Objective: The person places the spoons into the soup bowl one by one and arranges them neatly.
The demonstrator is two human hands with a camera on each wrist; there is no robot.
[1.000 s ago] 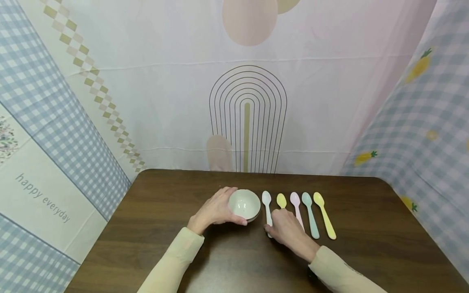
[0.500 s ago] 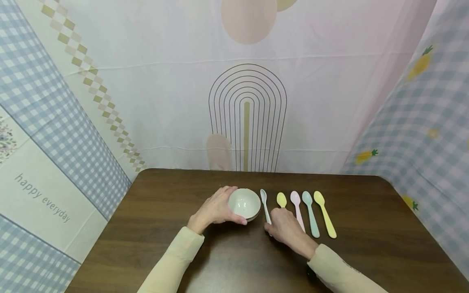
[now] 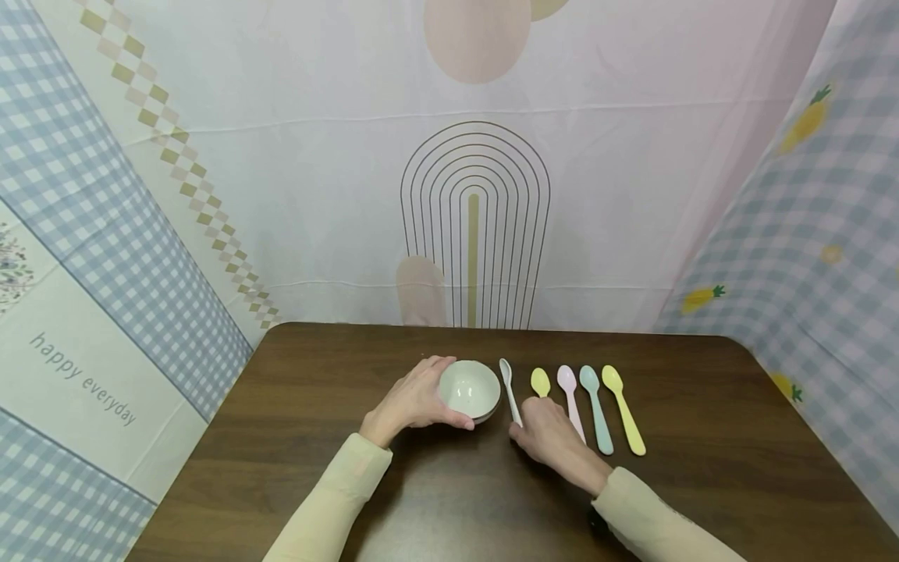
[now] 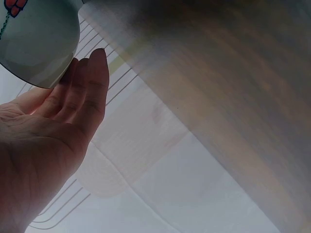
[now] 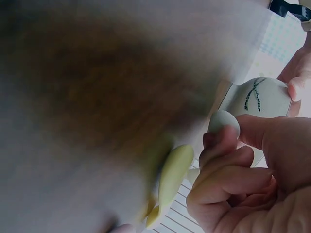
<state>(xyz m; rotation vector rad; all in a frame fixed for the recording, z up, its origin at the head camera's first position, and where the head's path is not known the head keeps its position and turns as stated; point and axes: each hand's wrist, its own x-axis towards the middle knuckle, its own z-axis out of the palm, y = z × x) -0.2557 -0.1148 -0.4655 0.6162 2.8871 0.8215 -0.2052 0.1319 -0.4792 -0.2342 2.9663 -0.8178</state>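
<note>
A small pale bowl stands mid-table, its open top facing up. My left hand holds it from the left, thumb at the near side and fingers behind. In the left wrist view the bowl's outside shows a red and blue motif, and the left hand curves against its wall. Just right of the bowl, my right hand pinches the handle of a white spoon, turned on its edge. The right wrist view shows the handle's rounded end between thumb and finger of the right hand.
Right of the white spoon lie a short-looking yellow spoon, partly hidden by the right hand, a pink spoon, a mint-green spoon and another yellow spoon. Patterned cloth hangs behind the brown table.
The white spoon lay flat with its hollow up; it has turned onto its side and its tip has shifted slightly left in the right hand's grip. The left hand and bowl have stayed put.
</note>
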